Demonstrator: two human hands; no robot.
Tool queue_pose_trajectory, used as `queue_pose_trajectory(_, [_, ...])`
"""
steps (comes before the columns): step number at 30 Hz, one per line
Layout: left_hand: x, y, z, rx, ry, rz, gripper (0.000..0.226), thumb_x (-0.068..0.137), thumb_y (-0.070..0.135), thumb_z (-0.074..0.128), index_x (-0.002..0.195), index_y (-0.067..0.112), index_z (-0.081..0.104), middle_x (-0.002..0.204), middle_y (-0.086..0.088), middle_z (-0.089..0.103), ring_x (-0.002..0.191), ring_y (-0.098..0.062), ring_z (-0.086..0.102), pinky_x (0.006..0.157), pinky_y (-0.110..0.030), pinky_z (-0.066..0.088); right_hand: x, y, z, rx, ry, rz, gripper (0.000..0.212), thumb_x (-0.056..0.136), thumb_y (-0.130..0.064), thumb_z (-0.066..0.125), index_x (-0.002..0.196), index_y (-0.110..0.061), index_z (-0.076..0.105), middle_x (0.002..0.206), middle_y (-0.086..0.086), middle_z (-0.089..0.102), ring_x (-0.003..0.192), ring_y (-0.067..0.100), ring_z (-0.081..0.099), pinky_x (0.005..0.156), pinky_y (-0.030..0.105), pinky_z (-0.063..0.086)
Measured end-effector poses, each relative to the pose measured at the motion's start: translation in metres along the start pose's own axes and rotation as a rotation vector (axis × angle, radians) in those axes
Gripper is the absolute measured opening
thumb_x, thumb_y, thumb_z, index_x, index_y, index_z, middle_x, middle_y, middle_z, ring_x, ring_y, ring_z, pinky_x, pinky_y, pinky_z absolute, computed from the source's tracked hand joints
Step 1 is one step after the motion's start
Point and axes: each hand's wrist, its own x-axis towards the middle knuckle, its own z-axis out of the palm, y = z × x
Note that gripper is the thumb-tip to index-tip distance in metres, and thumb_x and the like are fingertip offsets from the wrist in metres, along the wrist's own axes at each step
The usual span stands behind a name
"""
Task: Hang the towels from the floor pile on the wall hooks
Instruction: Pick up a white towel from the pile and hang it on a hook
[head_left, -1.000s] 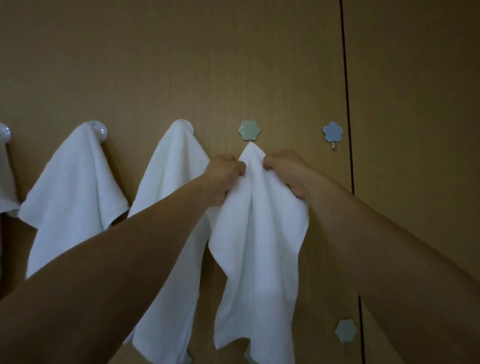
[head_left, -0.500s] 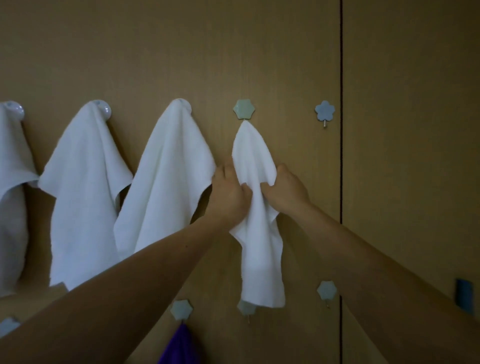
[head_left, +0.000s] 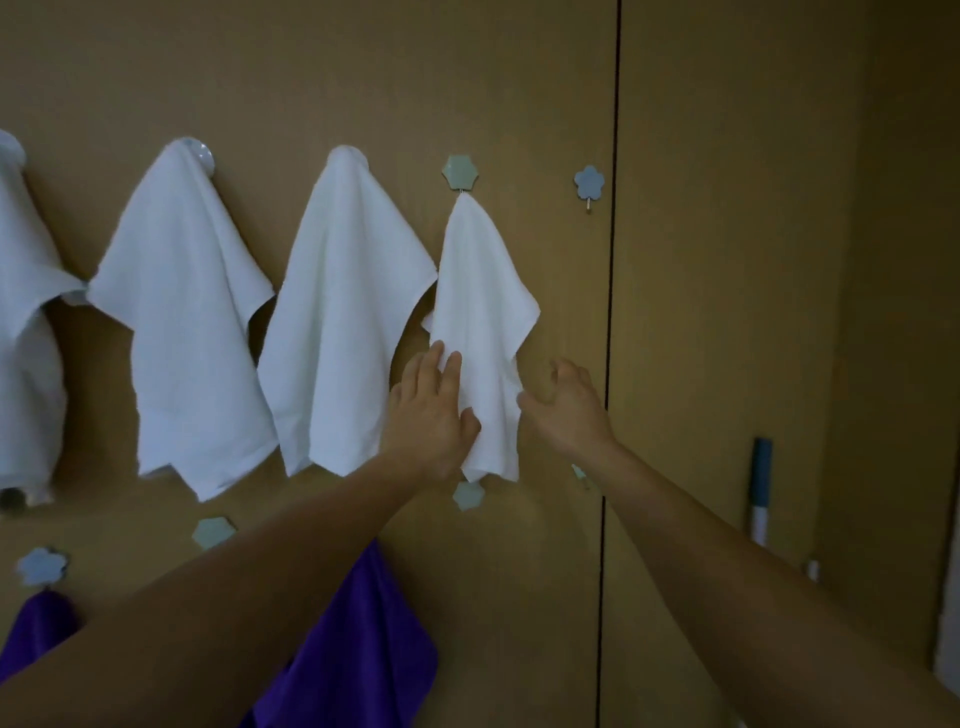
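High on the brown wall, just left of its dark seam, a white towel hangs by one corner from a green hook. Our left hand lies flat on the towel's left edge, fingers straight, gripping nothing. Our right hand is loosely spread just beside the right edge and is empty. We judge the hold slight. Only a tip seems caught, so either hand brushing the cloth on leaving could drag it off.
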Motion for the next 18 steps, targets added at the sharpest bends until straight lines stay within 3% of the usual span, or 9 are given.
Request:
queue_pose_trajectory(3, [-0.035, -0.005, -0.001, -0.064, -0.031, 0.043, 0.069, 0.091, 0.042, 0.041, 0.149, 0.010, 0.024, 0.155, -0.015, 0.023, 0.142, -0.034, 0.021, 0.114, -0.049, 0.024, -0.043, -0.003, 0.001, -0.057, -0.003, 0.064, 0.063, 0.091, -0.038, 0.056, 0.144, -0.010, 0.034, 0.139, 0.012, 0.042, 0.113, 0.022, 0.049, 0.082, 0.026, 0.038])
queue_pose_trajectory(7, [-0.095, -0.009, 0.007, -0.164, -0.095, 0.057, 0.071, 0.087, 0.040, 0.050, 0.147, 0.007, 0.033, 0.150, -0.018, 0.034, 0.133, -0.037, 0.035, 0.110, -0.049, 0.028, -0.116, -0.009, 0.006, -0.114, -0.023, 0.180, 0.071, 0.090, -0.044, 0.057, 0.149, -0.018, 0.028, 0.146, 0.009, 0.035, 0.126, 0.025, 0.045, 0.101, 0.032, 0.040])
queue_pose_trajectory(12, [-0.181, 0.001, 0.022, -0.300, -0.428, 0.094, 0.072, 0.091, 0.042, 0.047, 0.151, 0.016, 0.016, 0.158, -0.010, 0.011, 0.143, -0.030, 0.015, 0.113, -0.048, 0.024, -0.225, -0.001, 0.000, -0.258, -0.143, 0.365, 0.070, 0.089, -0.044, 0.058, 0.149, -0.022, 0.029, 0.148, 0.009, 0.032, 0.131, 0.027, 0.038, 0.107, 0.031, 0.034])
queue_pose_trajectory(18, [-0.285, 0.049, 0.033, -0.401, -0.663, 0.131, 0.071, 0.090, 0.041, 0.049, 0.150, 0.019, 0.018, 0.159, -0.007, 0.010, 0.142, -0.028, 0.013, 0.112, -0.042, 0.020, -0.346, 0.029, -0.023, -0.352, -0.270, 0.574, 0.068, 0.089, -0.043, 0.059, 0.148, -0.028, 0.029, 0.150, 0.010, 0.026, 0.135, 0.030, 0.033, 0.104, 0.031, 0.033])
